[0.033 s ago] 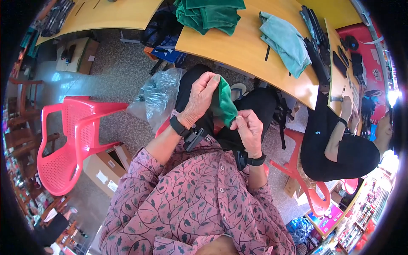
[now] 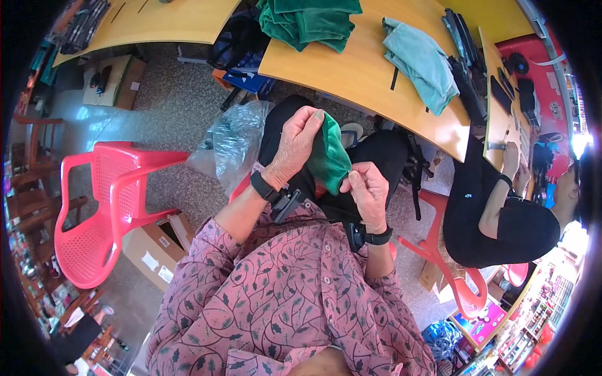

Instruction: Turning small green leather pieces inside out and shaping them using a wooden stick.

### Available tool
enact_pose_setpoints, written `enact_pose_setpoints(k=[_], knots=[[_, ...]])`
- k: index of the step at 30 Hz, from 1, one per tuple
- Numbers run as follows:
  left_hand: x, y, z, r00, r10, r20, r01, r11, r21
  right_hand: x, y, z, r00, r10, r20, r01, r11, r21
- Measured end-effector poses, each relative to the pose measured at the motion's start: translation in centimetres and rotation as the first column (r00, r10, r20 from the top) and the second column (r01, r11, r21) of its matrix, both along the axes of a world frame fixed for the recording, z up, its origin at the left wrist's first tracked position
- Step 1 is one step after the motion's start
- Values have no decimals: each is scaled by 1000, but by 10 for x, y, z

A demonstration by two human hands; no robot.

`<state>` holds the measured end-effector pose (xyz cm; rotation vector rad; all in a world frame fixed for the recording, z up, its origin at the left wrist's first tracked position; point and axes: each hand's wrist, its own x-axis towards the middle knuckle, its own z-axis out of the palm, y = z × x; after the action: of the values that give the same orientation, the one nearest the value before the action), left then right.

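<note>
The yellow bench (image 2: pixel 351 78) ahead carries stacked green cloths (image 2: pixel 310 25). Above my lap (image 2: pixel 384 156), my left grip (image 2: pixel 296 136) clamps the green piece (image 2: pixel 333 153) at its upper end; my right grip (image 2: pixel 369 189) clamps its lower corner.

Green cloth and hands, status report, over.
Left hand: pinching one end. Right hand: pinching another. Green cloth: between them. Nothing visibly in the way.

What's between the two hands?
Head view: a green cloth spans the gap, its edges pinched by the left hand and the right hand.
</note>
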<state>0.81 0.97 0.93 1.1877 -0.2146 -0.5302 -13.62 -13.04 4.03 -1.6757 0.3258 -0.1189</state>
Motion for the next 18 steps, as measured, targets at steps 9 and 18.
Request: enact_pose_setpoints(k=[9,18], knots=[[-4,0,12,988,-97,-122,71,976,-205,-1,-1,1,996,-74,-47,85,944,318],[0,-3,-1,997,-17,74,29,984,-175,-4,-5,-12,995,-75,-67,80,993,86]])
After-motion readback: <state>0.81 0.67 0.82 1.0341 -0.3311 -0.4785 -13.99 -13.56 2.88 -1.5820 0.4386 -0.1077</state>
